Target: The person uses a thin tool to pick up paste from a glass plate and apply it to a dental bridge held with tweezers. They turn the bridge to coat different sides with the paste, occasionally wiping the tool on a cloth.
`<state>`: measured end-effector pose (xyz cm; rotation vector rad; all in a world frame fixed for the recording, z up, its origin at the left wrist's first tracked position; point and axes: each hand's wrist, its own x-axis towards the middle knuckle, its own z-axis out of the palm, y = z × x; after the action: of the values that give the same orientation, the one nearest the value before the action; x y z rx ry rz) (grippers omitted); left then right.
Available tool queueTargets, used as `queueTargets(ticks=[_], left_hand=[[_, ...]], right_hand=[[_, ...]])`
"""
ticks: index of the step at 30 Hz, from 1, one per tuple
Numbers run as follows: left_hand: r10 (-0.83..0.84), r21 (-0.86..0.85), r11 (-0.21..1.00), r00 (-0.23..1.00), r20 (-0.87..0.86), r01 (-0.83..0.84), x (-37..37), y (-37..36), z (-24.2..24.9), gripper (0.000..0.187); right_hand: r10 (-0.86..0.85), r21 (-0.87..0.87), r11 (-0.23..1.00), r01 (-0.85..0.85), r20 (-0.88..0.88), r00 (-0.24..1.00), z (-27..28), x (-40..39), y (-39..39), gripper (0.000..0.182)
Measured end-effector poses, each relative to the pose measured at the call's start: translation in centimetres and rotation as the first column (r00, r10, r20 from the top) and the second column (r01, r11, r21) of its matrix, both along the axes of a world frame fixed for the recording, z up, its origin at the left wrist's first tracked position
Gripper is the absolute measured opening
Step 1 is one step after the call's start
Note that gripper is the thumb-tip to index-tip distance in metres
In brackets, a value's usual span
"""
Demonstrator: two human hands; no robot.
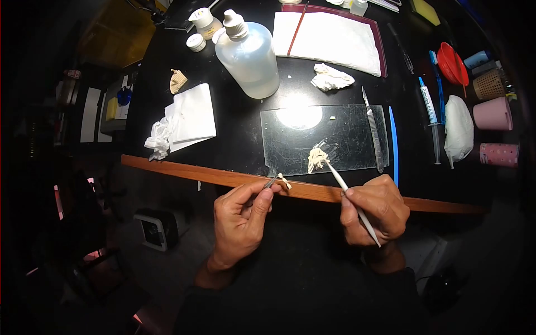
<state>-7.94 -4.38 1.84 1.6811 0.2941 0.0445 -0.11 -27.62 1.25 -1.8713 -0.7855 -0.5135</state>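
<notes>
My left hand [241, 215] is closed in a pinch on a small metal tool [271, 182], perhaps tweezers, most of it hidden by the fingers. At its tip is a small cream-coloured piece [285, 181], just off the table's front edge. My right hand [378, 212] grips a slim white modelling stick [362, 215] like a pen. The stick's pointed upper end touches a smeared mound of cream paste [317, 158] on a scratched glass plate [290, 134]. On the plate's right side rests a scalpel [373, 131], and a blue stick [394, 145] lies beside the plate.
Behind the plate stand a large squeeze bottle [251, 61] and a crumpled tissue [331, 77]. Folded paper [192, 117] lies left. A paste syringe [431, 111], a white wad [459, 131] and a pink cup [492, 114] line the right. The wooden table edge [223, 176] runs in front.
</notes>
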Motion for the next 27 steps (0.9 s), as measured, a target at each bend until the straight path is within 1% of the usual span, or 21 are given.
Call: queueTargets(ticks=[3,6,9,12,15,18,20,24,27], left_hand=[[-0.082,0.057,0.995,0.995,-0.059,0.085,0.3,0.5,0.8,0.016],[-0.160,0.219,0.961,0.986,-0.057,0.168,1.2,0.7,2.5,0.015],[-0.215,0.319,0.926,0.977,0.001,0.204,2.1,0.9,3.1,0.014],[-0.256,0.369,0.898,0.967,-0.007,0.240,2.7,1.2,3.1,0.012],[-0.231,0.386,0.902,0.972,0.045,0.196,3.1,1.0,2.7,0.019],[-0.284,0.440,0.866,0.958,0.039,0.239,3.6,1.3,2.7,0.009],[-0.301,0.483,0.844,0.951,0.064,0.234,3.7,1.3,2.4,0.008],[-0.319,0.541,0.809,0.945,0.076,0.230,3.9,1.4,1.9,0.007],[-0.323,0.545,0.809,0.941,0.099,0.221,4.0,1.4,1.3,0.006]], right_hand=[[-0.038,-0.034,0.999,0.038,0.002,0.999,-0.5,0.5,-0.6,0.023],[-0.026,-0.042,0.999,0.025,-0.017,1.000,-0.8,0.4,-0.5,0.023],[-0.019,-0.073,0.997,0.018,-0.005,1.000,-0.8,0.5,-0.2,0.024],[-0.014,-0.091,0.996,0.014,0.005,1.000,-0.8,0.7,0.0,0.024],[-0.001,-0.098,0.995,0.001,0.001,1.000,-0.9,0.7,0.1,0.024],[0.001,-0.098,0.995,-0.001,0.000,1.000,-0.9,0.8,0.2,0.025],[0.027,-0.094,0.995,-0.028,-0.012,1.000,-0.9,0.8,0.2,0.025],[-0.001,-0.090,0.996,0.000,-0.013,1.000,-0.9,0.8,0.4,0.022],[0.022,-0.075,0.997,-0.024,-0.028,0.999,-0.8,0.8,0.2,0.023]])
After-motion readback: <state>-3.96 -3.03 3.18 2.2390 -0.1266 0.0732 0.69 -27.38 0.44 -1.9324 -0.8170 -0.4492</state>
